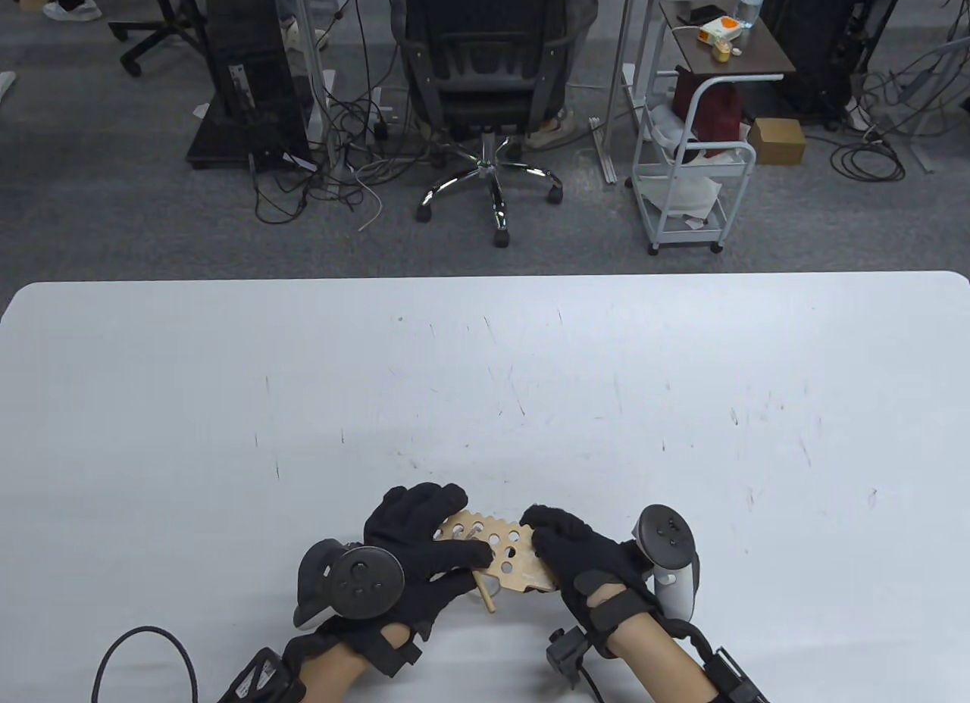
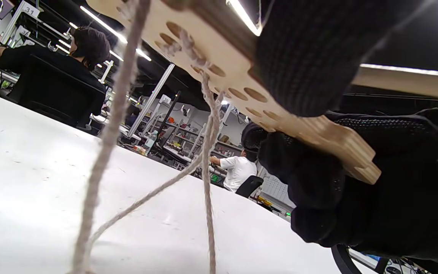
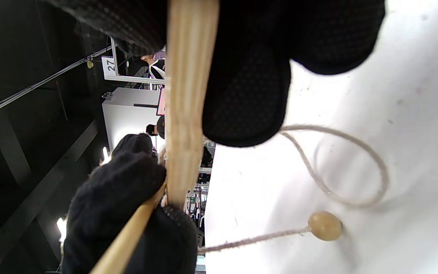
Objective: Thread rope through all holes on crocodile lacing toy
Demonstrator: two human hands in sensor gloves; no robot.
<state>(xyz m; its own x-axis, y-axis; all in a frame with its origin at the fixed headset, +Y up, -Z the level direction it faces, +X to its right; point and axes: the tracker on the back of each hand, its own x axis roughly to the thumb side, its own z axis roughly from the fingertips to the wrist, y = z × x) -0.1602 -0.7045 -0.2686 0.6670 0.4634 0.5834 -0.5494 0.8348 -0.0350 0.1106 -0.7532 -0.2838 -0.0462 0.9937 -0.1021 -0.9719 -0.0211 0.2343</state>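
Observation:
The wooden crocodile board (image 1: 496, 548), full of round holes, is held a little above the table between both hands. My left hand (image 1: 424, 540) grips its left end, thumb on top, and also pinches the wooden needle (image 1: 485, 595), which pokes out beneath the palm. My right hand (image 1: 564, 548) grips the right end. From below, the board (image 2: 219, 64) has beige rope (image 2: 207, 152) hanging through some holes down to the table. In the right wrist view the board (image 3: 188, 95) shows edge-on, with a rope loop (image 3: 356, 152) and its wooden end bead (image 3: 325, 225) lying on the table.
The white table (image 1: 485, 385) stretches wide beyond the hands. A black cable (image 1: 144, 642) loops at the near left edge. An office chair (image 1: 485, 74) and a white cart (image 1: 689, 165) stand on the floor past the far edge.

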